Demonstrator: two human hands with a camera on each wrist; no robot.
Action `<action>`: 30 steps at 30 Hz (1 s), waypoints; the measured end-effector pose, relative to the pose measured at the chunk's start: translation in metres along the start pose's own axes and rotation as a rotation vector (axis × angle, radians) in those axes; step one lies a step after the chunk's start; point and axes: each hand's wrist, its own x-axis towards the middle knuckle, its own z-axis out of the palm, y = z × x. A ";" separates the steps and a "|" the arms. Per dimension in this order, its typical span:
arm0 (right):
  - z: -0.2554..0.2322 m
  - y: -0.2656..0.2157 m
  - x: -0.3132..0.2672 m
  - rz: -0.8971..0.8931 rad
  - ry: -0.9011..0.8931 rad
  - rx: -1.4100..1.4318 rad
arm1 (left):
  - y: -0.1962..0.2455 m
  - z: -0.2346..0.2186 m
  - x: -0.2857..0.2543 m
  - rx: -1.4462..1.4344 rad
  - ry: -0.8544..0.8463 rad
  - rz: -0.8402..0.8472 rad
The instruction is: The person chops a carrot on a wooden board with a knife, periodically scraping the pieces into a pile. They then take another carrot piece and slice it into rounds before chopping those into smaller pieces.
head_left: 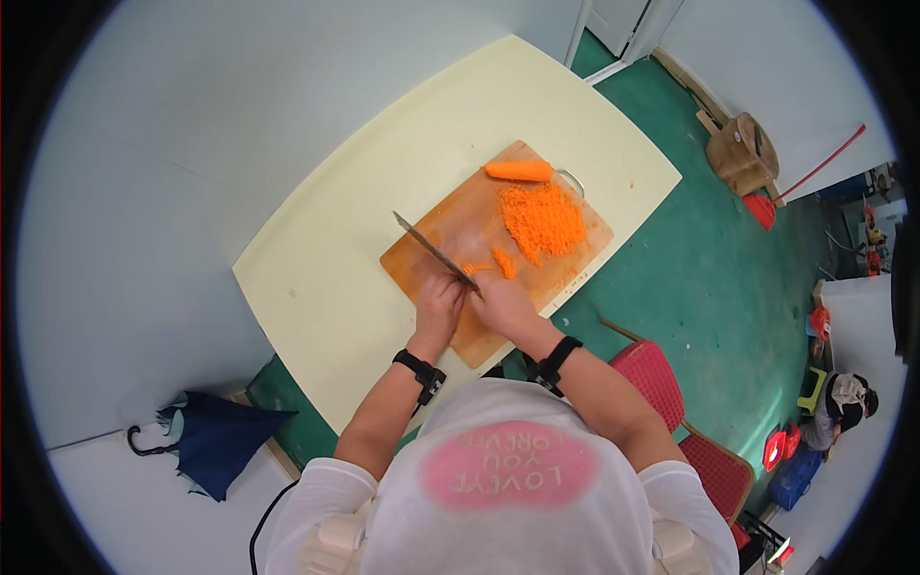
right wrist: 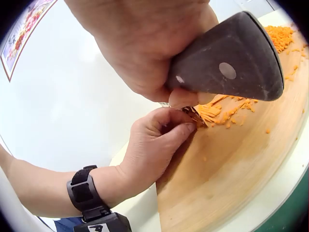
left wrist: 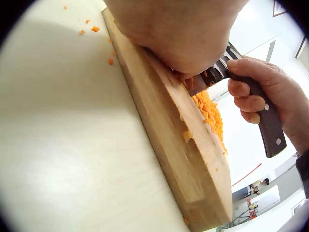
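Note:
My right hand grips the dark riveted handle of a kitchen knife, whose blade slants across the wooden cutting board. Close beside the blade, my left hand has its fingers bent and the thumb drawn in, pinching carrot strips that the hand mostly hides. Thin cut carrot strips lie on the blade's other side, with a small heap of bits near them. A large pile of finely chopped carrot covers the board's far right part. Behind it lies a peeled carrot piece.
The board rests on a pale yellow table against a wall. Carrot crumbs dot the tabletop by the board. A red chair stands at right, a wooden stool-like block beyond. A dark blue umbrella leans at lower left.

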 end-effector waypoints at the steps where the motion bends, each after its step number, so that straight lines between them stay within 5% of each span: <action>1: -0.006 0.001 -0.003 -0.004 0.003 0.000 | 0.000 -0.001 0.000 -0.018 -0.009 -0.008; 9: -0.042 0.004 -0.025 0.196 0.018 0.062 | -0.007 -0.014 0.001 -0.106 -0.025 -0.021; 15: -0.023 -0.003 -0.030 0.067 -0.008 -0.047 | -0.007 -0.012 0.001 -0.061 -0.049 0.010; 30: 0.004 -0.010 -0.016 0.187 -0.062 -0.009 | -0.003 -0.001 -0.001 0.075 0.020 0.036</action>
